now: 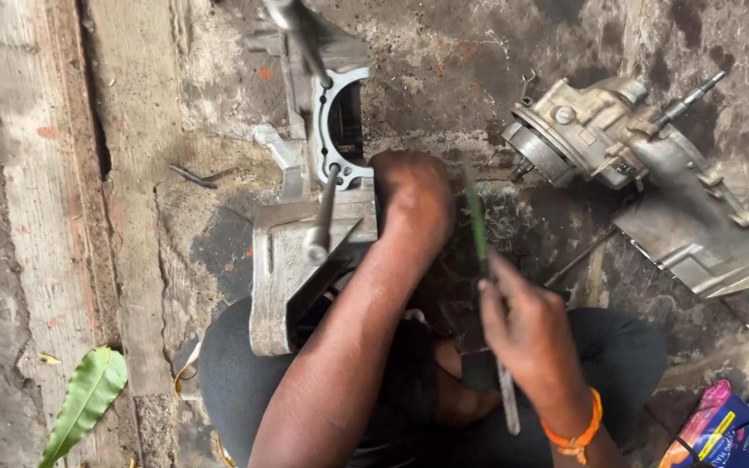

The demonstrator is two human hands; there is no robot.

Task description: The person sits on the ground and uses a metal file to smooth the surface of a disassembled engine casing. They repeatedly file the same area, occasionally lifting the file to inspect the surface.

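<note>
Seen from above, a person sits on a stained concrete floor (444, 78) with a grey metal engine case (305, 251) held between the knees. The left hand (411, 201) rests on the case's right edge, beside its round cylinder opening; its grip is curled downward, and whether the fingers clamp anything cannot be told. The right hand (526, 334), with an orange wristband (576, 432), has its grip closed on a thin, motion-blurred tool (478, 234) with a green shaft, pointing up toward the left hand. Long steel studs (322, 212) stand up from the case. A second engine case (643, 165), with a shaft sticking out, lies on the floor well apart at the upper right. A green leaf (87, 400) lies at the lower left, and colourful packets (726, 425) at the lower right.
</note>
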